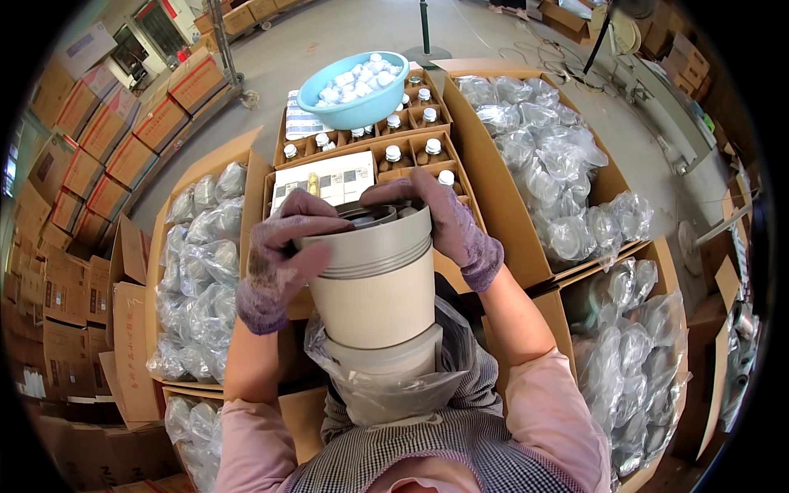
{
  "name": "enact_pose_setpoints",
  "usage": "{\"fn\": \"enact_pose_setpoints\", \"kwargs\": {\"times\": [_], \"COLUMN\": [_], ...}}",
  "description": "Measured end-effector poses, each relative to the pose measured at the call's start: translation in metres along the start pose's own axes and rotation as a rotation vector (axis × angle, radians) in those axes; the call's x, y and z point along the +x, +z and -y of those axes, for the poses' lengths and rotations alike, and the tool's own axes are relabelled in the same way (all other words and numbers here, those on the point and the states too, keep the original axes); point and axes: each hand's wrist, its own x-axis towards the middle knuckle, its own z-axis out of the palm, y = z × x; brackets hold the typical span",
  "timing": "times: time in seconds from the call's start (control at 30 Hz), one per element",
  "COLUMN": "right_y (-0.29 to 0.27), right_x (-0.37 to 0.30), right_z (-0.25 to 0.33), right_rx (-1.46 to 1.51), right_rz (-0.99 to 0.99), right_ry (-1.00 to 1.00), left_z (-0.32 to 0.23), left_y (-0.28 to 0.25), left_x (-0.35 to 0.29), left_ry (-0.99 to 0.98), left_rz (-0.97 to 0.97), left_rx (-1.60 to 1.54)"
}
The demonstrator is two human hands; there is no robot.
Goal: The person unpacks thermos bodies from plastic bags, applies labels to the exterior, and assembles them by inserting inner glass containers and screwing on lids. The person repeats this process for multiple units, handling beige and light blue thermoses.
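Note:
A beige, bucket-like plastic container (374,300) with a ribbed grey upper band stands upright in front of my body. My gloved left hand (288,251) is curled against the left of its rim. On the other side, my gloved right hand (440,215) grips the rim, with its fingers bent over the top. Dark round parts (370,217) show inside the mouth; my fingers partly cover them. Under the container sits another pale plastic piece (394,357), wrapped in a clear plastic bag (390,401) at my lap.
Ahead, a light blue basin (316,115) of white caps rests on cartons of capped bottles (393,156). Open cartons of bagged clear items flank me on the left (256,177) and right (505,193). Stacked boxes (164,119) line the far left.

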Motion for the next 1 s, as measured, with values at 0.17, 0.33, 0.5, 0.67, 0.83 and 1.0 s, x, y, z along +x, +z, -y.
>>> {"fn": "enact_pose_setpoints", "kwargs": {"times": [0.17,0.33,0.5,0.67,0.83,1.0], "right_y": [0.009,0.015,0.009,0.007,0.018,0.029], "right_x": [-0.007,-0.023,-0.036,-0.012,-0.011,-0.008], "right_z": [-0.035,-0.034,0.071,0.032,0.052,0.078], "right_rx": [0.371,0.623,-0.517,0.049,-0.009,-0.211], "right_rz": [0.024,-0.014,-0.026,-0.056,-0.204,0.037], "right_ry": [-0.075,0.128,-0.192,0.159,0.025,-0.237], "left_z": [-0.032,-0.034,0.072,0.009,0.02,0.056], "left_y": [0.023,0.026,-0.026,0.015,0.012,0.008], "left_x": [-0.001,0.0,-0.023,-0.01,-0.014,-0.024], "left_ry": [0.021,0.117,-0.177,0.203,-0.138,-0.092], "left_rz": [0.02,0.038,-0.043,-0.073,-0.309,-0.071], "left_rx": [0.228,0.39,-0.174,0.205,-0.12,-0.679]}}
